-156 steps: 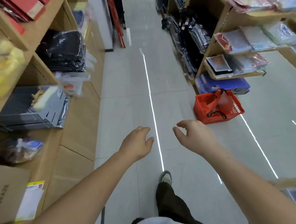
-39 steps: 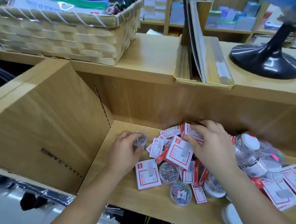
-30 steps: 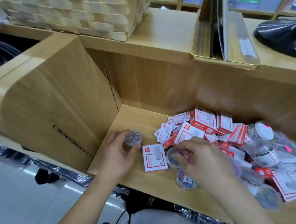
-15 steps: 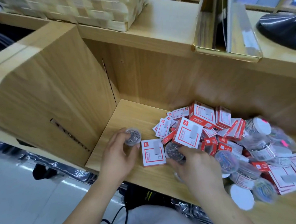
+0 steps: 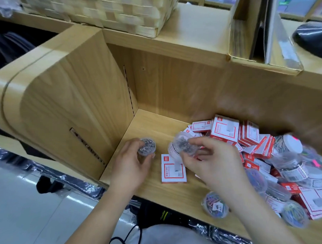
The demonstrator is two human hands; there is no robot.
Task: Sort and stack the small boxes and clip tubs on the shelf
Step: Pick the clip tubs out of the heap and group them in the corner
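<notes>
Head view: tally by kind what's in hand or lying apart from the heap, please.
Metal-clip tubs: 2, one gripped in the left hand, one in the right hand
Red-and-white boxes: 1, flat
Coloured-clip tubs: 1, at the shelf's front edge
Total: 4

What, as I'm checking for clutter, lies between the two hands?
One red-and-white box lying flat on the shelf, between the left hand and right hand, head view.

A white-and-red box lies flat. At its 10 o'clock is a round clear tub of silver clips, and at 12 a second tub (tipped, blurry). More boxes and coloured-clip tubs lie heaped from 2 to 5 o'clock.
</notes>
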